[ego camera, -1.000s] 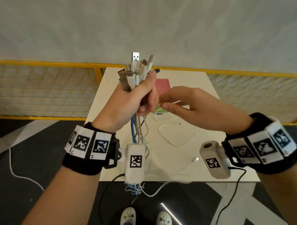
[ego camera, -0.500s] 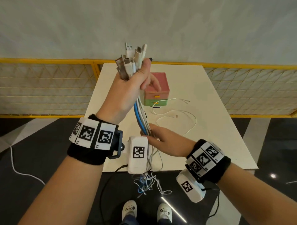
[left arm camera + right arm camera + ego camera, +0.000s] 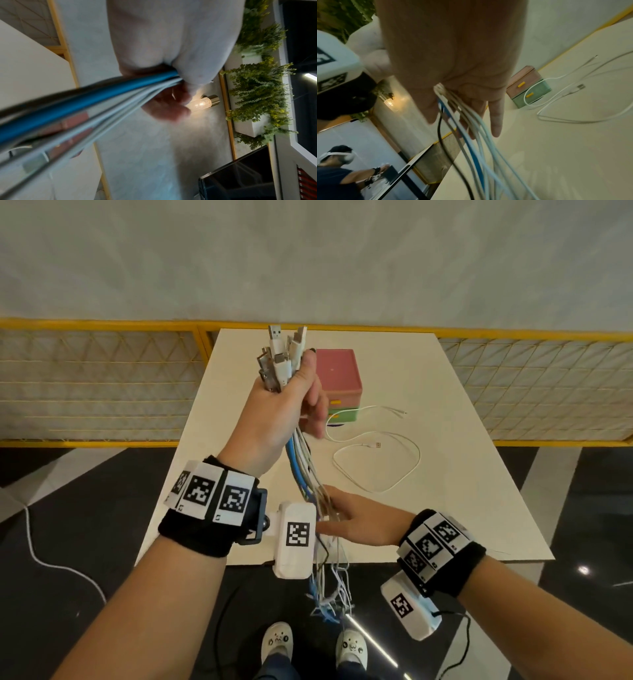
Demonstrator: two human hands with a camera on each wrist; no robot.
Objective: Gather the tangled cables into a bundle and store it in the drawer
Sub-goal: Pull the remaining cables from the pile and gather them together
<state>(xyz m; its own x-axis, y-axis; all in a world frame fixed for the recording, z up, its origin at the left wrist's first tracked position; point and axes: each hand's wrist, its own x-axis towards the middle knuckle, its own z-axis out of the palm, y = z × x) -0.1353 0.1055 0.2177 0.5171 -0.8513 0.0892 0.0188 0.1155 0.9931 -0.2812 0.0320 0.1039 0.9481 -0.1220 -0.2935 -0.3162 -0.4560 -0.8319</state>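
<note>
Gathered white, blue and black cables (image 3: 301,460) held above the white bench (image 3: 455,412), left hand (image 3: 281,409) clenched round the plugs; right hand (image 3: 359,520), now lowered, combing tails with relaxed fingers. 1 loose white cable (image 3: 378,463) beside pink-and-green drawer box (image 3: 340,381), uncollected.

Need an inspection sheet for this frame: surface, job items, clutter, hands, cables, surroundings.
Surface: cream table, mostly bare.
Job's things: cable bundle held upright, plugs up, tails hanging past the table edge; pink-and-green drawer box at the far side, drawers shut.
Clutter: nothing seen.
Grippers: left hand grips the bundle below the plugs; right hand lies against the hanging strands lower down, fingers straight.
Cables: one white cable loose on the table by the box; a white cord on the floor.
Surroundings: yellow railing, grey wall, dark glossy floor, plants, a wall lamp.
</note>
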